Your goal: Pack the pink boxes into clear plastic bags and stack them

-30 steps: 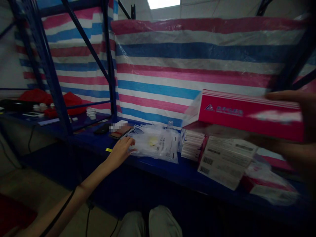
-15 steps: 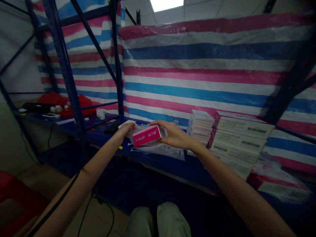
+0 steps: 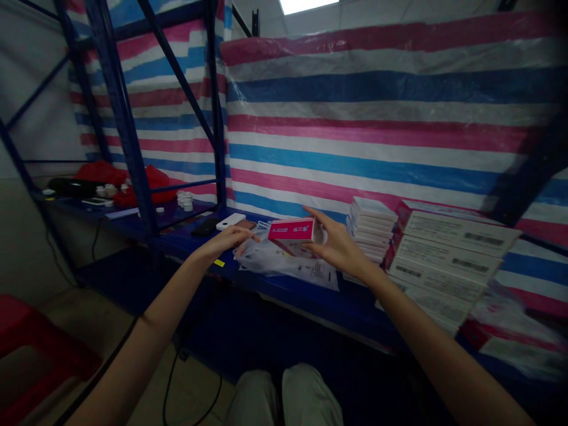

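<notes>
By the right hand [image 3: 338, 244] a pink box [image 3: 290, 230] is being gripped at its three-o'clock end over plastic bags [image 3: 268, 259], while the left hand [image 3: 227, 239], fingers parted, is being held at nine o'clock from it, a handling step seemingly calling for steady support next.

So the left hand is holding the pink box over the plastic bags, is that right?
Wrong hand: the head view shows the right hand holding the pink box over the plastic bags; the left hand is apart from it.
</notes>
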`<state>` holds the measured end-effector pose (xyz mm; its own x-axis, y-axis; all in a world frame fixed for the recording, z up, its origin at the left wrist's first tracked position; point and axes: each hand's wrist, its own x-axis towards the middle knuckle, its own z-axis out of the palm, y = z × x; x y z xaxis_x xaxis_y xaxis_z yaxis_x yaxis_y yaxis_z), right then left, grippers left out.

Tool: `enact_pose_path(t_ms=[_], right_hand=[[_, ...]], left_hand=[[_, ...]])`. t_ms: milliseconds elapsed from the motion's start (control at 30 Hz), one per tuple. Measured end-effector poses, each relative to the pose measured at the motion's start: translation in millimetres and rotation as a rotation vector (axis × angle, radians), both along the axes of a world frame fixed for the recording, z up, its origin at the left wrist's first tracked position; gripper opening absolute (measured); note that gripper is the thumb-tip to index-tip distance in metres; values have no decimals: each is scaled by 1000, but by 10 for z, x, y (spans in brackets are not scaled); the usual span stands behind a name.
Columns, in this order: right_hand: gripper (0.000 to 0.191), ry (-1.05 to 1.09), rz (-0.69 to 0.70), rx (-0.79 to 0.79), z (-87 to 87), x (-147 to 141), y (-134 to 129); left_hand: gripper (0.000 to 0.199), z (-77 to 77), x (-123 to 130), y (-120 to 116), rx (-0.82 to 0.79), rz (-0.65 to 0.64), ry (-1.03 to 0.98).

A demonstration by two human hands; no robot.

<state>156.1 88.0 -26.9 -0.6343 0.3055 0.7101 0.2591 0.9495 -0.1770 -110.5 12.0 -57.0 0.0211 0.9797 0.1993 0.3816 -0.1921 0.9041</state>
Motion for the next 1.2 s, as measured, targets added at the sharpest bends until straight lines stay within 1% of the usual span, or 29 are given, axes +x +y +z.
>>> enact_pose_path(t_ms=[67, 133, 200, 267, 367, 433, 533, 600, 633, 667, 733, 767, 800, 833, 867, 900, 933, 967, 1033, 1100, 1133, 1200], right_hand=[[65, 73, 4, 34, 9, 17, -28], [61, 81, 23, 101, 15, 14, -70], [56, 28, 33, 164, 15, -20, -105], [54, -70, 16, 214, -1, -91, -120], [53, -291, -38, 300, -72, -253, -106], [51, -409, -85, 351, -150, -365, -74], [45, -464, -175, 370, -271, -478, 1], [45, -449, -220, 372, -331, -504, 60], [46, -432, -236, 371, -353, -505, 88], [47, -412, -246, 367, -370, -501, 115], [48, -373, -260, 349, -394, -489, 159], [49, -357, -262, 338, -402, -483, 177], [49, -346, -257, 328, -408, -478, 193], [49, -336, -247, 318, -411, -475, 209], [49, -328, -234, 307, -413, -473, 227], [49, -315, -219, 292, -412, -470, 248], [49, -299, -202, 271, -408, -465, 274], [49, -278, -184, 243, -400, -460, 304], [48, -224, -140, 175, -374, -445, 370], [47, -173, -109, 105, -331, -427, 428], [48, -153, -114, 73, -303, -418, 447], [55, -130, -155, 28, -239, -399, 454]], left_hand=[[37, -33, 51, 80, 50, 88, -84], [40, -74, 89, 165, 85, 128, -163], [46, -104, 118, 224, 98, 135, -202], [49, -115, 140, 248, 92, 129, -187], [49, -111, 160, 255, 52, 95, -89], [47, -98, 160, 259, 28, 112, -21], [44, -56, 160, 247, 38, 208, 89], [41, -24, 195, 200, 79, 300, 272], [40, -17, 232, 164, 133, 383, 400], [39, -22, 283, 124, 217, 497, 539], [39, -89, 421, 49, 452, 757, 784], [38, -152, 500, 24, 588, 842, 881], [36, -231, 579, 13, 716, 858, 972], [33, -321, 653, 18, 821, 803, 1062], [29, -414, 716, 39, 895, 702, 1146], [27, -502, 767, 73, 934, 598, 1222], [25, -581, 802, 117, 932, 521, 1283], [23, -645, 821, 167, 896, 488, 1327], [27, -727, 817, 269, 790, 504, 1367], [38, -756, 780, 355, 698, 497, 1376], [39, -757, 757, 390, 667, 460, 1383], [26, -742, 717, 440, 633, 352, 1402]])
